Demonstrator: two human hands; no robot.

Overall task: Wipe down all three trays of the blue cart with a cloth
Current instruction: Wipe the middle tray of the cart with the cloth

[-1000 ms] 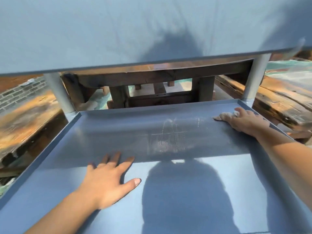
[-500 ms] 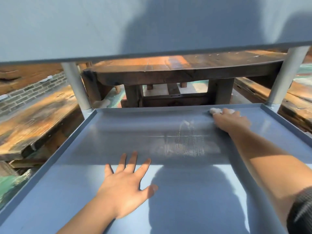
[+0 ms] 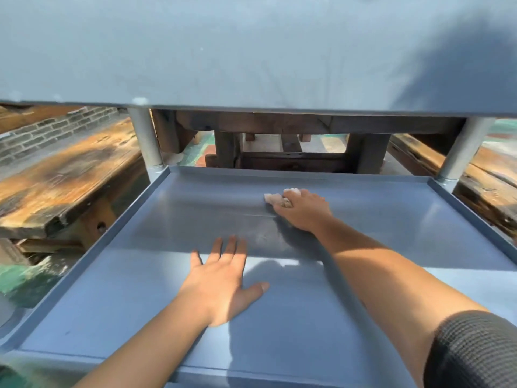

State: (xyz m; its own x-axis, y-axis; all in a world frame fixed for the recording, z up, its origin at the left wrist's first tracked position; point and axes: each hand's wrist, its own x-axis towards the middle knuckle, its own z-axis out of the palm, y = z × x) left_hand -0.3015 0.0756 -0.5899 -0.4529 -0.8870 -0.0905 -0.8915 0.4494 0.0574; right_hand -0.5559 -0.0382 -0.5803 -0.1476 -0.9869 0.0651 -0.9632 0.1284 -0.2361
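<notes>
Two bare forearms enter from the lower edge of the view, each ending in an uncovered hand. The left hand [image 3: 223, 287] wears no glove, ring or watch, and its forearm shows no sleeve at all up to the frame's edge. The right hand [image 3: 303, 211] is likewise ungloved, with a bare wrist. On the right arm, a dark grey sleeve [image 3: 472, 351] of ribbed, knitted fabric shows near the elbow at the lower right corner; its cuff edge curves across the arm. Short, unpainted nails show on the left hand's thumb.
</notes>
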